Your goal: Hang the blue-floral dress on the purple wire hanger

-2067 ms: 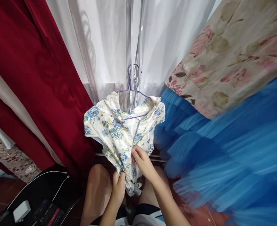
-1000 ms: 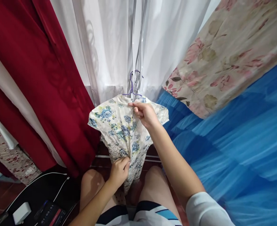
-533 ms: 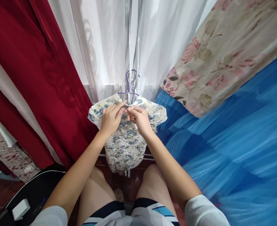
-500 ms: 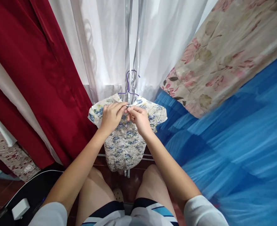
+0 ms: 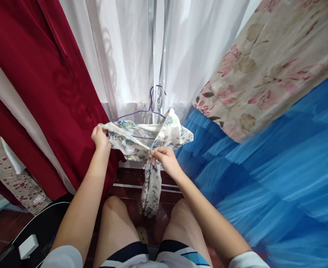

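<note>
Four large cloths hang around the person: ruffled blue tulle (image 5: 259, 178) fills the right side, deep red fabric (image 5: 77, 130) drops down the left, pale white drapery (image 5: 127, 56) stands straight ahead, and a beige cloth with pink flowers (image 5: 278, 67) lies over the top of the tulle. Smaller than these, the person's bare knees and thighs (image 5: 119, 227) point forward at the bottom. At lower left sits a black surface (image 5: 48, 223) with a curved edge. In the middle, before the white drapery, is a white garment with blue flowers (image 5: 168, 130), its right shoulder over a purple hanger (image 5: 151, 106) and its lower part hanging in a narrow bunch above the floor, between the knees. The hanger's left arm is bare of cloth, and its lower bar shows across the neck opening. The left hand (image 5: 100, 137) grips the garment's left end, pulling it out sideways; the right hand (image 5: 164, 158) pinches the gathered front between thumb and fingers. Smallest is a white block (image 5: 28, 246) on the black surface
</note>
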Tool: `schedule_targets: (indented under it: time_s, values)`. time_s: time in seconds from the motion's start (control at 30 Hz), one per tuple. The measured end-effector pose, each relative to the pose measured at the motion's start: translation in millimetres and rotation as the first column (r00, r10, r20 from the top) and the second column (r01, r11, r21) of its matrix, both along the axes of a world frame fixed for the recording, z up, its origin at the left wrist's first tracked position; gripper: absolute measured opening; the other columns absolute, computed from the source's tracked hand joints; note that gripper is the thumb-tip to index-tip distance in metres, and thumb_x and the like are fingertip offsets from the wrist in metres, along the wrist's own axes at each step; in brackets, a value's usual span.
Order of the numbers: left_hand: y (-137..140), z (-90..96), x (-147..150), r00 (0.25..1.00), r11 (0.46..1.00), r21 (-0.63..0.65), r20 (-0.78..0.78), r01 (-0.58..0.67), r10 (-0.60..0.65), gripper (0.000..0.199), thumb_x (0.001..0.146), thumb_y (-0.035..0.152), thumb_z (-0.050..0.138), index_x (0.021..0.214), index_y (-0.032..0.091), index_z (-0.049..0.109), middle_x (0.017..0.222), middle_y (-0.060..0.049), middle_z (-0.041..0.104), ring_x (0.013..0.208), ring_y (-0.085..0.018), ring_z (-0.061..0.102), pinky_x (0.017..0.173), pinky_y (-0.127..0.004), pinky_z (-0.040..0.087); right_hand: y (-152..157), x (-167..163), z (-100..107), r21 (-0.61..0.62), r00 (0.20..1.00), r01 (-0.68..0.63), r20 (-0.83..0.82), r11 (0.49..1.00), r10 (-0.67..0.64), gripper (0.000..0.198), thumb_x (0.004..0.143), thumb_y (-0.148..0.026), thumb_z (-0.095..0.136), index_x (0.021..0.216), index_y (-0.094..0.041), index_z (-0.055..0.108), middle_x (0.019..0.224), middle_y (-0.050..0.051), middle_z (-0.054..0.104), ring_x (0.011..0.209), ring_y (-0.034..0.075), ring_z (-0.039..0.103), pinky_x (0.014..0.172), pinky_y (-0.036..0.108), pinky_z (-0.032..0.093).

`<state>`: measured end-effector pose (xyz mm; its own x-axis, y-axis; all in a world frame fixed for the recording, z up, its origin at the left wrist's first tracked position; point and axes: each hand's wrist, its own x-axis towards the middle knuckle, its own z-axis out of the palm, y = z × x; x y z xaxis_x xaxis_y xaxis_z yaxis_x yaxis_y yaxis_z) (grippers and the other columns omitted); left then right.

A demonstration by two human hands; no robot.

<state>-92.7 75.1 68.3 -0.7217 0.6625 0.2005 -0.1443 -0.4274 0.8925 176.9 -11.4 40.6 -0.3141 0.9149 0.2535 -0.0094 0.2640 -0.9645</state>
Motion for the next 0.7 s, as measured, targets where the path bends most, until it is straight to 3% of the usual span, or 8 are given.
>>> schedule_targets:
  time_s: [0.07,0.13,0.27,0.33,0.43,0.53,0.6,0.7]
  values:
    - [0,-28.5,3,0.992,0.986,-0.116,0.065,0.117,-0.110,0.020,0.094,0.035,0.046,0.082,0.018,0.048,0.069,0.002,0.052,0.065,-0.011,0.055,0.071,-0.026,0.048,-5,4,-12,-0.043,1.000,-0.007,0.004,0.999,0.008,0.022,0.081,-0.028,0.055,0.065,-0.018,0.067,0.048,0.001,0.061,0.050,0.016,0.056,0.060,0.030,0.041]
    - [-8,-55.5,17,0.975,0.958,-0.180,0.035,0.221,-0.219,0.022,0.088,0.037,0.053,0.078,0.018,0.051,0.065,0.001,0.053,0.062,-0.013,0.055,0.068,-0.029,0.048,-7,11,-28,-0.077,0.999,0.030,0.014,0.997,-0.029,0.023,0.079,-0.028,0.053,0.062,-0.019,0.064,0.049,0.002,0.061,0.049,0.016,0.055,0.057,0.029,0.040]
    - [-36,-86.5,58,0.858,0.842,-0.271,-0.092,0.467,-0.505,0.028,0.069,0.039,0.073,0.072,0.014,0.063,0.065,-0.002,0.060,0.066,-0.017,0.057,0.068,-0.029,0.045,-14,34,-68,-0.112,0.991,0.123,0.074,0.986,-0.115,0.027,0.077,-0.029,0.046,0.056,-0.020,0.059,0.047,0.002,0.059,0.045,0.015,0.049,0.052,0.029,0.038]
    - [-51,-87.1,79,0.753,0.761,-0.295,-0.167,0.578,-0.637,0.028,0.066,0.038,0.078,0.068,0.013,0.065,0.067,-0.003,0.062,0.069,-0.017,0.056,0.070,-0.028,0.044,-20,45,-88,-0.125,0.984,0.139,0.126,0.982,-0.123,0.029,0.077,-0.029,0.046,0.051,-0.021,0.057,0.046,0.003,0.058,0.044,0.015,0.048,0.053,0.031,0.039]
    - [-75,-75.5,111,0.603,0.660,-0.286,-0.268,0.695,-0.751,0.028,0.076,0.041,0.074,0.073,0.014,0.067,0.074,-0.002,0.062,0.076,-0.017,0.055,0.075,-0.026,0.043,-33,58,-106,-0.112,0.970,0.124,0.224,0.986,-0.097,0.026,0.075,-0.028,0.053,0.050,-0.022,0.058,0.049,0.003,0.059,0.050,0.020,0.052,0.059,0.037,0.042]
    - [-97,-59.3,143,0.464,0.594,-0.243,-0.431,0.767,-0.774,0.027,0.091,0.041,0.060,0.084,0.016,0.065,0.080,-0.002,0.058,0.080,-0.016,0.053,0.077,-0.026,0.042,-46,62,-103,-0.055,0.958,0.092,0.278,0.994,-0.073,0.008,0.066,-0.023,0.065,0.071,-0.028,0.066,0.071,0.000,0.067,0.071,0.025,0.060,0.071,0.041,0.047]
    - [-108,-50.1,159,0.413,0.611,-0.226,-0.558,0.759,-0.720,0.027,0.096,0.040,0.052,0.089,0.017,0.064,0.085,-0.003,0.057,0.083,-0.017,0.054,0.081,-0.027,0.042,-54,61,-91,-0.053,0.970,-0.034,0.239,0.998,0.045,0.026,0.064,-0.020,0.068,0.089,-0.029,0.066,0.089,0.000,0.068,0.086,0.025,0.061,0.080,0.040,0.048]
    - [-118,-45.3,172,0.383,0.668,-0.232,-0.668,0.707,-0.638,0.028,0.099,0.040,0.047,0.089,0.018,0.063,0.092,-0.005,0.055,0.091,-0.018,0.054,0.088,-0.029,0.041,-62,60,-70,-0.108,0.962,-0.212,0.150,0.971,0.227,0.010,0.076,-0.023,0.060,0.085,-0.019,0.063,0.083,0.002,0.063,0.077,0.020,0.058,0.073,0.033,0.047]
